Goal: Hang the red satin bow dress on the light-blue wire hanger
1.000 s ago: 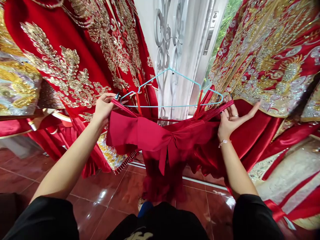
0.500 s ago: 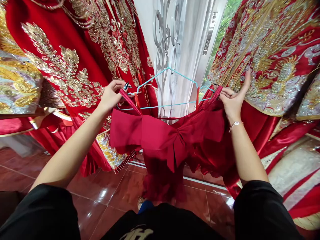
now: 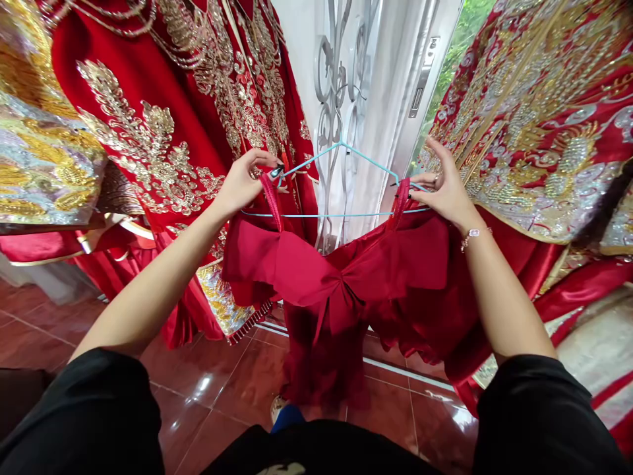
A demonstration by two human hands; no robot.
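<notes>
A red dress (image 3: 306,270) with a bow at the chest hangs in front of me on a light blue wire hanger (image 3: 321,215). My left hand (image 3: 248,183) pinches the dress's left shoulder strap (image 3: 271,201) against the hanger's left shoulder. At the other side, my right hand (image 3: 442,188) has its thumb and fingers closed on the right strap (image 3: 401,201) near the hanger's right shoulder, with one finger raised. The hanger's hook rises between the hands, in front of white scrollwork. The dress's skirt drops toward the floor.
Red garments with gold embroidery (image 3: 158,132) hang at the left, and a beaded red and gold one (image 3: 529,145) at the right. Behind the hanger stand a white scrolled metal grille (image 3: 324,72) and a door frame with a lock (image 3: 422,79). Below is a red tiled floor (image 3: 217,382).
Both hands have come closer together, sliding the straps inward along the hanger to its notches. The right strap has moved furthest. My view has shifted slightly left.
</notes>
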